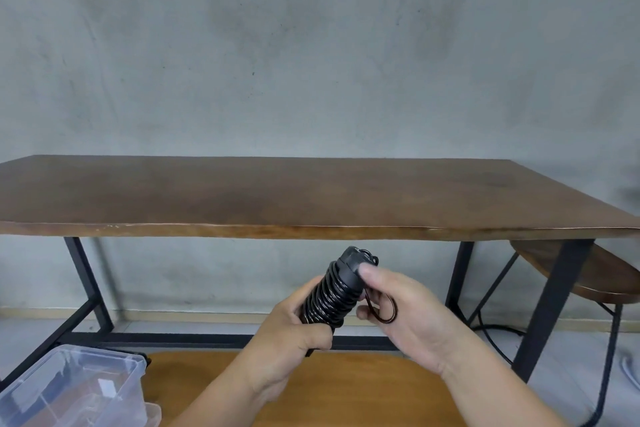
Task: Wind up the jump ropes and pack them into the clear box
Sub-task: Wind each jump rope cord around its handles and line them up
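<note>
- Nearest, at the lower left, stands a clear plastic storage box (74, 388) with rounded corners; its inside is blurred, and only a pale, unclear shape shows within.
- Just right of it lies a light orange-brown wooden surface with a rounded edge (346, 388), smooth and matt, beneath both forearms.
- The left hand (294, 329) rises from the lower middle with its fingers curled tight round the lower end of a black jump rope bundle (334, 295), a glossy black cord wound in close coils round dark cylindrical handles, tilted with its top leaning right and away.
- The right hand (405, 312) comes in from the lower right; its thumb presses the bundle's matt black top end, while its fingers curl round a thin dark loop of cord (384, 312) beside the coils.
- The bundle is held in the air, near the box but outside it.
- Farther off stands a long dark brown wooden table (277, 194) on a black metal frame.
- At the right, partly under the table, sits a round brown wooden stool (588, 274) on thin black legs.
- Farthest is a mottled grey concrete wall (311, 45).
</note>
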